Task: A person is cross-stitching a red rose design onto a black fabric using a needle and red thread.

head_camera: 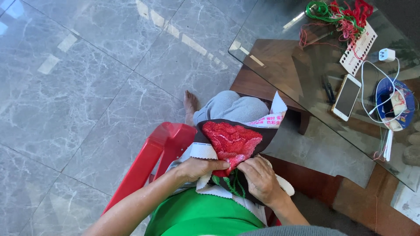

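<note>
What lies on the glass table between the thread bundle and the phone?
In the head view, a white punched thread card lies between the thread bundle and the phone.

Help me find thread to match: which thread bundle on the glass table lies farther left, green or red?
The green thread bundle; the red thread bundle lies to its right, over the white punched card.

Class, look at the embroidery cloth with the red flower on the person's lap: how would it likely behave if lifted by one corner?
The embroidery cloth would probably flop, since it already drapes over the knee and folds at its white edge. It looks light: the left hand and right hand hold it with fingertips only. The densely stitched flower part may hang a little stiffer.
</note>
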